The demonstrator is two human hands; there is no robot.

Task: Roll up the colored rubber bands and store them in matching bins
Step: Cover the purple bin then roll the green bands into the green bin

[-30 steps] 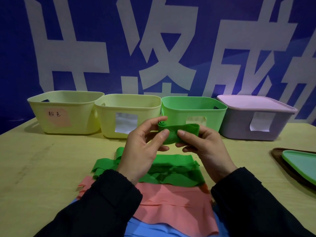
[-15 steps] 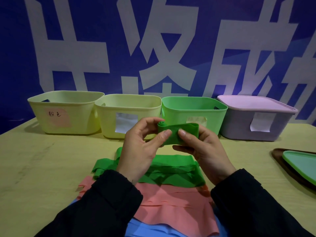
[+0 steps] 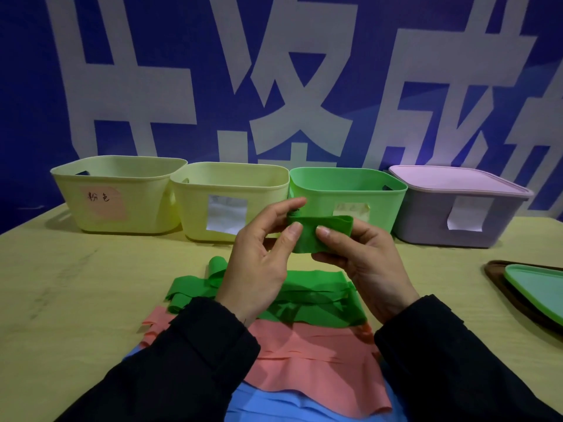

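Note:
Both hands hold a green rubber band [image 3: 316,231] above the table, in front of the green bin [image 3: 350,185]. My left hand [image 3: 262,260] pinches its rolled left end between thumb and fingers. My right hand [image 3: 362,260] pinches the flat part with the thumb on top. More green bands [image 3: 316,300] lie in a loose pile under the hands. Pink bands [image 3: 310,360] lie nearer to me, and blue bands [image 3: 268,406] show at the bottom edge.
Two pale yellow bins stand at the back: one with a pink label [image 3: 118,193], one with a white label [image 3: 228,199]. A lidded purple box [image 3: 457,205] is at the back right. A green lid on a brown tray [image 3: 536,284] lies at the right edge.
The hands have shifted only slightly; the left thumb and fingers have turned the rolled end of the green band a little further.

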